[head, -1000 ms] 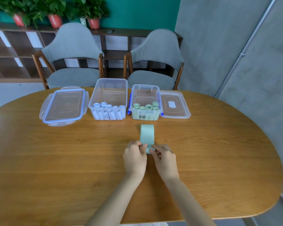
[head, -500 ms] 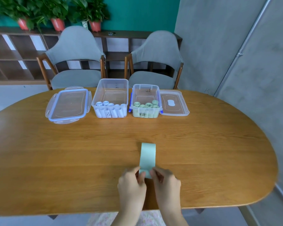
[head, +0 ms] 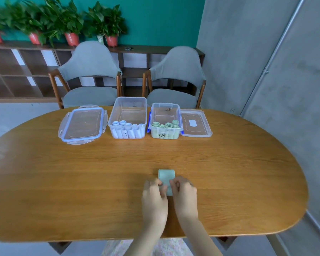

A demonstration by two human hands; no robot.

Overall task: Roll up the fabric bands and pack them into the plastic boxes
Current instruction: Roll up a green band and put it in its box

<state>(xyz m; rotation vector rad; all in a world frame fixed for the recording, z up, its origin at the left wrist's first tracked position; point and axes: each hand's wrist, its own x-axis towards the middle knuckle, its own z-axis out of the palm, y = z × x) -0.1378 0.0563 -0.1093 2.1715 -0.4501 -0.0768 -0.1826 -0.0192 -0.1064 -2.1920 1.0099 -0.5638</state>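
Band: green fabric band [head: 166, 179] lies flat on the worktop [head: 63, 182] at 6 o'clock, steadied for rolling.
Hands: left hand [head: 154, 195] and right hand [head: 184, 194] pinch its near end.
Boxes: green-roll box [head: 165, 120] waits open at 12 o'clock.

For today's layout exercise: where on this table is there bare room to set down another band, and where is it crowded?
Bare wood runs across the table between the far row of boxes and the hands, and widely left and right of the green band. Crowded: the far edge, where the blue-rimmed lid, white-roll box, green-roll box and clear lid stand close together.
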